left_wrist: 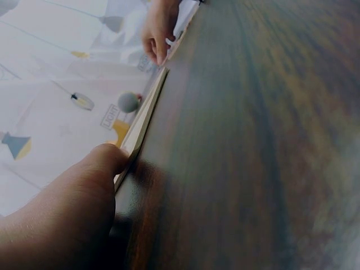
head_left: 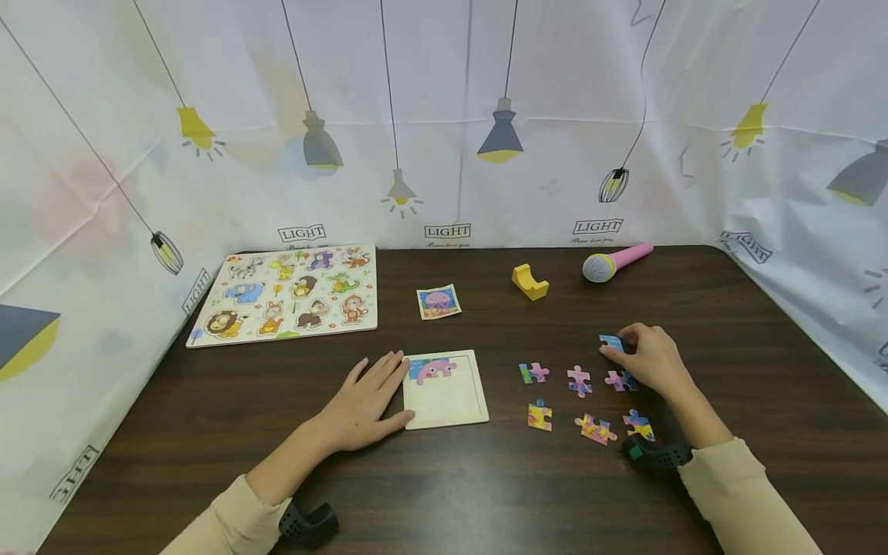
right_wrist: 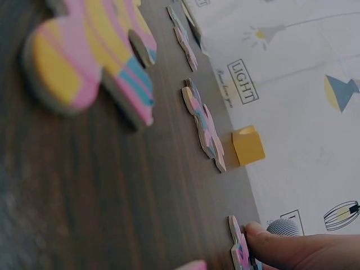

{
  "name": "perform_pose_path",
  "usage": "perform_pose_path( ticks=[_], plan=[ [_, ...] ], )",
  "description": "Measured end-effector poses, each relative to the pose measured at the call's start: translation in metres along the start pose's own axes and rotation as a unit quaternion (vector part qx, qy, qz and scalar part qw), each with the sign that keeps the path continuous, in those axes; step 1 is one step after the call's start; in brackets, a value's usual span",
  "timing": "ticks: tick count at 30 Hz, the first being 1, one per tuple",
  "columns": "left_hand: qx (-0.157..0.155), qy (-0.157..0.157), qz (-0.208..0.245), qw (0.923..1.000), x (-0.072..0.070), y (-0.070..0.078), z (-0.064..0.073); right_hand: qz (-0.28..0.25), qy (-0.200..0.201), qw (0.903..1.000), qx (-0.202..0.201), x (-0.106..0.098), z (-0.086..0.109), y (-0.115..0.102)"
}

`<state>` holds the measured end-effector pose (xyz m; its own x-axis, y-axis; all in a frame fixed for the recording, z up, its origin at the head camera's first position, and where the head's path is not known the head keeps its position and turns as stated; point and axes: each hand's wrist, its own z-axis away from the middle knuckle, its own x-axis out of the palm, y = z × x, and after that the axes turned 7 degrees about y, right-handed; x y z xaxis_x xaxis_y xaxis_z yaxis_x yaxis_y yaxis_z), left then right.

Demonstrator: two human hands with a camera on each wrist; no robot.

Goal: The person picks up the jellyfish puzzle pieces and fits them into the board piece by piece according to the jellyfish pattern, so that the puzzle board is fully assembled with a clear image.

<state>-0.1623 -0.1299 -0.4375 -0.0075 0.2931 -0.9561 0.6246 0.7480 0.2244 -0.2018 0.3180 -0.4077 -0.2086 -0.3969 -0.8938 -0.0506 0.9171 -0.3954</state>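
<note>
Right hand (head_left: pixel 652 358): grip pinches blue piece (head_left: pixel 610 341), right of tray (head_left: pixel 451 399); piece partly hidden. Left hand (head_left: pixel 368 405): grip wide, touching tray's left edge. Right wrist view crops right hand.

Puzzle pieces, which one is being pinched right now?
The blue puzzle piece, pinched by the right hand; the other loose pieces show pink or yellow.

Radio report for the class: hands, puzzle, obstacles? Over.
Left hand touching puzzle tray; right hand pinching blue piece. Tray filled top-left only. Loose pieces lying between hands.
</note>
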Motion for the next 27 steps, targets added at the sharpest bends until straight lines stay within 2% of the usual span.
perform_pose_path(
  ticks=[7, 12, 16, 27],
  plan=[
    [-0.001, -0.005, -0.002, 1.0000, -0.001, 0.000, -0.001, -0.011, -0.003, 0.9999, 0.011, -0.001, 0.000, 0.000],
    [-0.001, -0.004, -0.001, 1.0000, -0.001, 0.001, 0.000, -0.031, 0.015, 0.9992, 0.020, -0.002, 0.002, -0.001],
    [0.002, 0.001, 0.002, 1.0000, 0.000, 0.001, 0.000, -0.049, 0.030, 0.9983, 0.011, -0.005, 0.003, -0.004],
    [0.007, 0.007, -0.002, 1.0000, 0.000, 0.000, -0.001, -0.065, 0.034, 0.9973, -0.008, -0.017, 0.004, -0.023]
  ],
)
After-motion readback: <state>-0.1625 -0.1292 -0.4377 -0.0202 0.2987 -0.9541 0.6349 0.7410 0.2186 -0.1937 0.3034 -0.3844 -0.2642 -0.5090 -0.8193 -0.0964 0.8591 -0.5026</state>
